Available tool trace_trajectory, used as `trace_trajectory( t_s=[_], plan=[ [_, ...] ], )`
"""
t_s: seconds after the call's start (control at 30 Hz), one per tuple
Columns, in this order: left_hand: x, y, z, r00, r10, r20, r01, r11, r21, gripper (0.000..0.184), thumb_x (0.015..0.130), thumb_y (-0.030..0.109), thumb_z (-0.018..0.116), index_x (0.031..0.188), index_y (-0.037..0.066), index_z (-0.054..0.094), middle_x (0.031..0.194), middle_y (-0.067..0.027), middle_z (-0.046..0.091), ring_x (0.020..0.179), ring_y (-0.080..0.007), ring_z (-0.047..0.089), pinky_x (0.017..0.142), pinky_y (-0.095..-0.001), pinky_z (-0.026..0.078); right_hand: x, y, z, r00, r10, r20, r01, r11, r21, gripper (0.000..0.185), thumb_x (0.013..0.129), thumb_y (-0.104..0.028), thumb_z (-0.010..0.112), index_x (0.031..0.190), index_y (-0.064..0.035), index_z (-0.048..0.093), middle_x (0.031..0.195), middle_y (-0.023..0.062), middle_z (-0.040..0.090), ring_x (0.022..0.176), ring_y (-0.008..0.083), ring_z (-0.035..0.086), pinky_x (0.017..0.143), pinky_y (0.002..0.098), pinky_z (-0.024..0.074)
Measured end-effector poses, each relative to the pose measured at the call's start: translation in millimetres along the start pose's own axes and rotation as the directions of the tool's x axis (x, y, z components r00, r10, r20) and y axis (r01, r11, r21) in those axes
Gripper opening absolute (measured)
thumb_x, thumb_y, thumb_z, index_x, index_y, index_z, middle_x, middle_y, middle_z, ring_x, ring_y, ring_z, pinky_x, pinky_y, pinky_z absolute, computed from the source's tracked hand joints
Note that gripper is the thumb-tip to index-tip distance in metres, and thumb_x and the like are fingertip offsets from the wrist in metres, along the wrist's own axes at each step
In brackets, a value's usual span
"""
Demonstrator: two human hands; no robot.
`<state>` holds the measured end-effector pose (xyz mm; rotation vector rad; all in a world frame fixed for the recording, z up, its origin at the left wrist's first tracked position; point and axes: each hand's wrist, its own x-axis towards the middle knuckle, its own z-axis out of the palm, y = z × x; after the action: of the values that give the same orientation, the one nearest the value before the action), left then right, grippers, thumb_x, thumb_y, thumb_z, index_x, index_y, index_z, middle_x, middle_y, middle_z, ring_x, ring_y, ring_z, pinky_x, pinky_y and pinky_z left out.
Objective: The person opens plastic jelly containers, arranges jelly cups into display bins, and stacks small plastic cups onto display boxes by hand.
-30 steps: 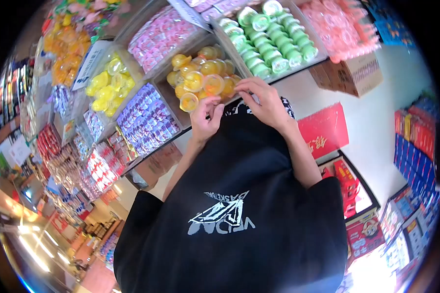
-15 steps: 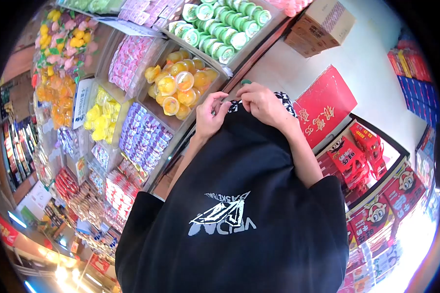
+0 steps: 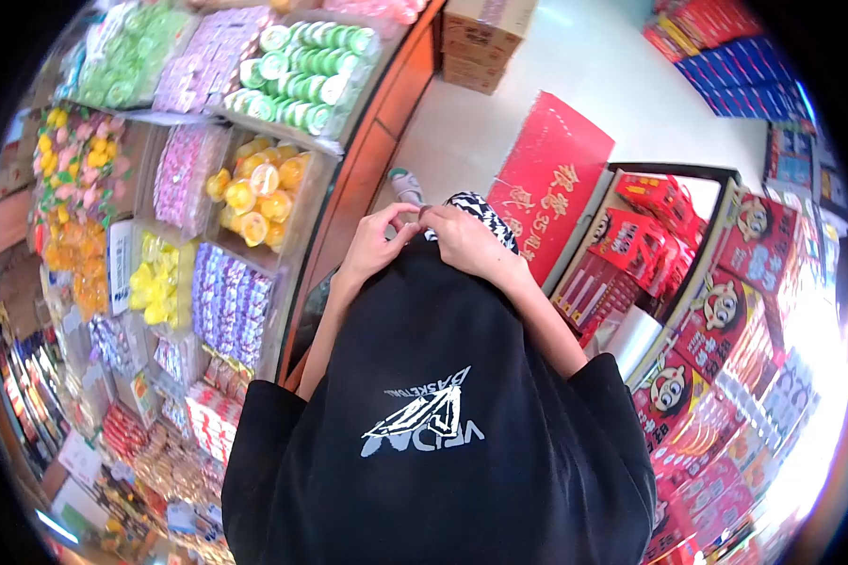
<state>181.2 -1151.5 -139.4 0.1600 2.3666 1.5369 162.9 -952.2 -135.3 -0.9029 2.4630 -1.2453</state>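
My left hand (image 3: 377, 242) is at the upper front of the black shirt (image 3: 433, 377), its fingers curled and its thumb close to the fingertips. Beside it, my right hand (image 3: 462, 237) has its fingers bent down and pressed together, near the other hand's fingertips. Anything between the fingers is too small or hidden to make out. Below and beyond the hands show black-and-white patterned trousers (image 3: 485, 215) and a foot in a sandal (image 3: 405, 185).
On the left, bins hold orange cups (image 3: 264, 193), green-lidded cups (image 3: 306, 71) and purple packets (image 3: 231, 306). A red mat (image 3: 556, 160) lies on the floor (image 3: 594, 56). Red boxes (image 3: 645, 235) sit in a case at right; cartons (image 3: 481, 42) stand ahead.
The view has turned, and the bins have shifted left and away from my hands. My hands, earlier close to the orange cups, are now in front of the shirt and nearer each other.
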Motion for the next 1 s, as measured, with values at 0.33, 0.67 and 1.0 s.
trace_trajectory(
  t_s=[0.33, 0.67, 1.0],
  plan=[
    [8.2, -4.8, 132.7, 0.942, 0.138, 0.307, -0.108, 0.988, -0.114, 0.029, 0.083, 0.016, 0.074, 0.108, 0.003, 0.065, 0.093, -0.0101, 0.066, 0.085, -0.0187, 0.066, 0.077, -0.0316, 0.051, -146.5, 13.9, -22.3, 0.915, 0.402, 0.038, -0.403, 0.915, 0.003, 0.029, 0.082, -0.004, 0.053, 0.109, 0.0045, 0.059, 0.106, 0.0231, 0.063, 0.1, 0.0392, 0.062, 0.09, 0.0451, 0.0482],
    [11.9, -11.8, 176.5, 0.967, -0.113, 0.229, 0.142, 0.983, -0.113, 0.03, 0.093, 0.016, 0.066, 0.118, 0.002, 0.06, 0.1, -0.0079, 0.068, 0.094, -0.0139, 0.064, 0.084, -0.0296, 0.051, -142.9, 57.0, -73.3, 0.946, 0.269, 0.18, -0.273, 0.962, -0.001, 0.028, 0.09, -0.016, 0.054, 0.114, -0.0009, 0.058, 0.109, 0.0214, 0.063, 0.102, 0.0392, 0.062, 0.088, 0.0472, 0.0499],
    [169.9, 90.5, 285.6, 0.876, -0.022, 0.481, -0.01, 0.998, 0.063, 0.029, 0.096, 0.017, 0.061, 0.122, 0.003, 0.058, 0.101, -0.0089, 0.066, 0.094, -0.0156, 0.063, 0.085, -0.0302, 0.051, -246.5, 152.1, -194.3, 0.794, 0.522, -0.313, -0.518, 0.849, 0.103, 0.033, 0.086, -0.013, 0.057, 0.118, -0.0021, 0.057, 0.111, 0.022, 0.061, 0.106, 0.0389, 0.059, 0.092, 0.0466, 0.0476]
  ],
)
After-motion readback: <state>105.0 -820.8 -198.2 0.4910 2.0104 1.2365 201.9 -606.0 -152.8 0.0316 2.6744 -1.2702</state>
